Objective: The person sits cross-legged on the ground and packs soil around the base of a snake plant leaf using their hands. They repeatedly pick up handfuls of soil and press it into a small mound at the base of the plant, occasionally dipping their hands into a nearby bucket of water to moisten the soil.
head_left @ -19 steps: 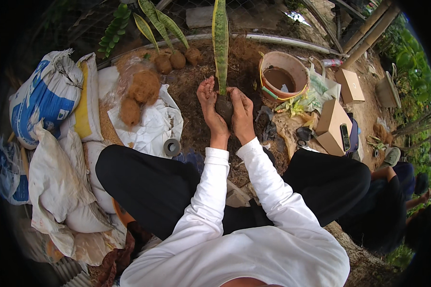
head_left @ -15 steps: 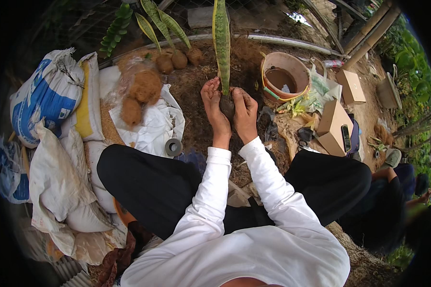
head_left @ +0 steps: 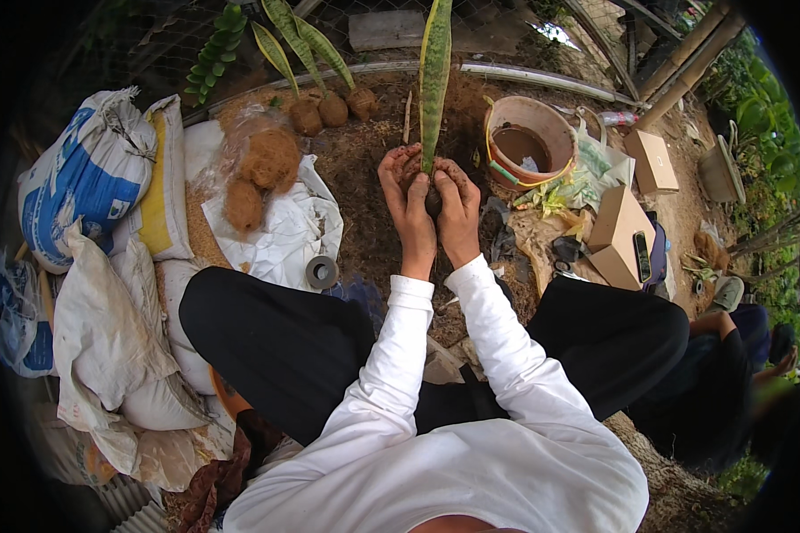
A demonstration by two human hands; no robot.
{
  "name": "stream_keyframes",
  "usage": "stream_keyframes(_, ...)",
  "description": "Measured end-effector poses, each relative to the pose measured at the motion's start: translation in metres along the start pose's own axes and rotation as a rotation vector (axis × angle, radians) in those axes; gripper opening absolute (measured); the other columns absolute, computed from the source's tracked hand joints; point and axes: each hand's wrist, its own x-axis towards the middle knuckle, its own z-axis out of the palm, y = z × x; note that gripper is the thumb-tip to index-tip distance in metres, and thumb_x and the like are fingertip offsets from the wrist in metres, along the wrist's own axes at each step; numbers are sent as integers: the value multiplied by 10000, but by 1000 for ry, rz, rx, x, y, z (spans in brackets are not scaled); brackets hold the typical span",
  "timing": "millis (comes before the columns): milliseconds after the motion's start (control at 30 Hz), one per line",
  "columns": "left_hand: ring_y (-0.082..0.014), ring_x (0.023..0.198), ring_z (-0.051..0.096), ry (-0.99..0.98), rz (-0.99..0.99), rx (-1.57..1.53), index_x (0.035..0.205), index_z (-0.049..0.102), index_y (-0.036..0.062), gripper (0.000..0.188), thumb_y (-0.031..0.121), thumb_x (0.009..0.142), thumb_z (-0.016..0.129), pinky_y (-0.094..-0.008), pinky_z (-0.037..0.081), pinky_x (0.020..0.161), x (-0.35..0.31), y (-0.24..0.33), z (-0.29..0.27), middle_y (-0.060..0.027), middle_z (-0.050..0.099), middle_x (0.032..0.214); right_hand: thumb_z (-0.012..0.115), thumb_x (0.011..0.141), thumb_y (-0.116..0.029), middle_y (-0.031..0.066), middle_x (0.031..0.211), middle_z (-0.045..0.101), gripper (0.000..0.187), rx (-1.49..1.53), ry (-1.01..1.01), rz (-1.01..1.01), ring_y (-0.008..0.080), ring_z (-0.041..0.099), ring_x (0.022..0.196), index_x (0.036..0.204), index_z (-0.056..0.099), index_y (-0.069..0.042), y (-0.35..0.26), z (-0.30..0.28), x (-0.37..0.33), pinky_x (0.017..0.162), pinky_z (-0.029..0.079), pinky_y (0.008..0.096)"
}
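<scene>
Both my hands are cupped around a dark ball of soil (head_left: 433, 204) at the foot of a tall snake plant leaf (head_left: 435, 84), green with yellow edges. My left hand (head_left: 408, 218) wraps the ball's left side, and its fingers curl over the top. On the other side my right hand (head_left: 458, 213) presses in, thumb close to the leaf's base. Soil clings to the fingers, and most of the ball is hidden behind them. The leaf stands nearly upright, leaning slightly right. Below the hands lies dark loose soil (head_left: 362, 209).
Coir-wrapped root balls (head_left: 332, 110) with snake plant leaves stand at the back left. Brown coir clumps (head_left: 269, 162) and a tape roll (head_left: 322, 272) lie on white sheeting. Sacks (head_left: 89, 182) crowd the left. Right are a bucket (head_left: 549, 124) of muddy water, cardboard boxes (head_left: 615, 235) and another person.
My fingers have closed further around the soil ball, with the thumbs now near the leaf's base. The leaf has shifted a little right, and a thin stick behind it has come into view.
</scene>
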Motion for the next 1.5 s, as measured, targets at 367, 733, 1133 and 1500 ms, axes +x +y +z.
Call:
stream_keyframes(367,-288,1181,581,-33,-24,-298,1379,393,43,514,233,911,489,-415,431,1064,3,-6,-6,-183,561,1289,562,958,-120,175,1173,675,271,-88,-75,-145,235,635,1077,1126,651,74,-4,3,-2,972,470,361)
stream_keyframes(733,-276,1184,586,-2,-28,-31,1366,403,2,557,270,888,505,-397,428,1068,0,-7,-2,-181,557,1282,542,966,-97,125,1030,713,245,37,97,-65,177,641,973,1068,676,82,-4,6,-4,901,491,320)
stream_keyframes(1133,-230,1170,553,-5,25,-90,1338,435,33,477,227,902,448,-373,415,1041,0,-14,-5,-138,569,1236,589,909,-66,155,1039,706,209,-125,-11,-201,213,660,975,1044,663,76,0,-2,-1,898,494,334)
stream_keyframes(1500,-179,1135,529,214,-270,-214,1289,471,102,309,242,1013,486,-337,443,973,10,-22,-18,-62,516,1193,508,1050,-236,163,1178,689,374,-32,-18,15,216,649,1066,1214,647,70,5,-3,6,964,484,331)
